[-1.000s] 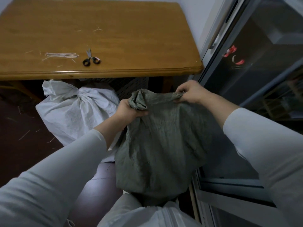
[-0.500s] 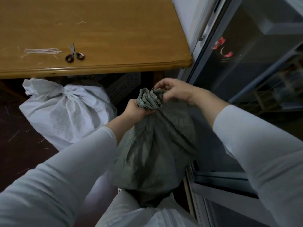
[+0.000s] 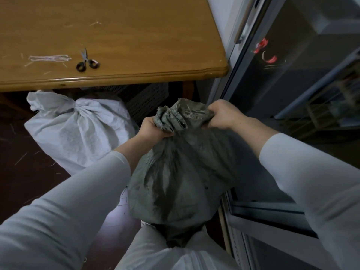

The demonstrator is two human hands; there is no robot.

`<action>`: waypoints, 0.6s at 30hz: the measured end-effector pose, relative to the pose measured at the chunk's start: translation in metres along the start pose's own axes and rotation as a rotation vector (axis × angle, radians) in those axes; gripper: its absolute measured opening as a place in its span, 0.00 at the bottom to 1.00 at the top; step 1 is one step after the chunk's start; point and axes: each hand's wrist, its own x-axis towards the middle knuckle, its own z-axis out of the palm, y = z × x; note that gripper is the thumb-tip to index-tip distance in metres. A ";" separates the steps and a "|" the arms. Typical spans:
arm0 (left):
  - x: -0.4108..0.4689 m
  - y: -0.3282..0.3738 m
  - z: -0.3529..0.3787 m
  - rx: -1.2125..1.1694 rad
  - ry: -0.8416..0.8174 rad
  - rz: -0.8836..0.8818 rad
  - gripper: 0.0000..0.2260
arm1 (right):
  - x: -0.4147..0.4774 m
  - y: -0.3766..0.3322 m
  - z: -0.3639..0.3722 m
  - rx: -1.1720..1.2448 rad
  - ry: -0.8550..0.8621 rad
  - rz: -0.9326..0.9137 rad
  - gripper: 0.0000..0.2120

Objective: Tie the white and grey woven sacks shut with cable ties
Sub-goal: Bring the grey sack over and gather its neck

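A second ago the mouth of the grey sack (image 3: 181, 172) was stretched flat between my hands. Now it is gathered into a bunched neck (image 3: 180, 117), and the hands have closed in on each other. My left hand (image 3: 153, 127) has its grip wrapped round the neck from below, and my right hand (image 3: 224, 115) clamps the frayed top just beside it. The sack stands low before me, between the desk (image 3: 146, 26) and the glass door. It looks ready for tying, but the cable ties (image 3: 49, 58) lie on the desk beside the scissors (image 3: 87, 62), well apart, so one grip must hold alone. The white sack (image 3: 78, 133) looks cinched already.
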 end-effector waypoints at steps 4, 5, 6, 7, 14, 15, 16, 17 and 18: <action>0.001 0.003 0.007 -0.125 0.005 -0.074 0.12 | -0.009 -0.007 0.007 0.436 -0.368 0.096 0.09; 0.002 0.001 0.006 -0.137 0.015 -0.096 0.10 | -0.009 -0.008 0.009 0.604 -0.473 0.177 0.14; 0.004 -0.001 0.004 -0.146 0.024 -0.110 0.07 | -0.008 -0.006 0.011 0.692 -0.505 0.242 0.18; 0.004 -0.003 0.002 -0.154 0.035 -0.119 0.06 | -0.008 -0.006 0.014 0.718 -0.482 0.279 0.19; 0.001 -0.006 -0.003 -0.195 0.041 -0.142 0.12 | -0.004 -0.012 0.034 0.467 -0.271 0.009 0.16; 0.000 -0.006 -0.004 -0.188 0.046 -0.137 0.12 | -0.001 -0.012 0.036 0.372 -0.188 0.000 0.14; 0.000 -0.007 -0.005 -0.179 0.051 -0.134 0.12 | 0.003 -0.009 0.036 0.303 -0.071 -0.003 0.10; 0.000 -0.007 -0.006 -0.168 0.058 -0.133 0.12 | 0.006 -0.007 0.034 0.294 0.053 0.008 0.09; 0.000 -0.008 -0.008 -0.154 0.064 -0.133 0.12 | 0.008 -0.007 0.027 0.346 0.162 0.020 0.08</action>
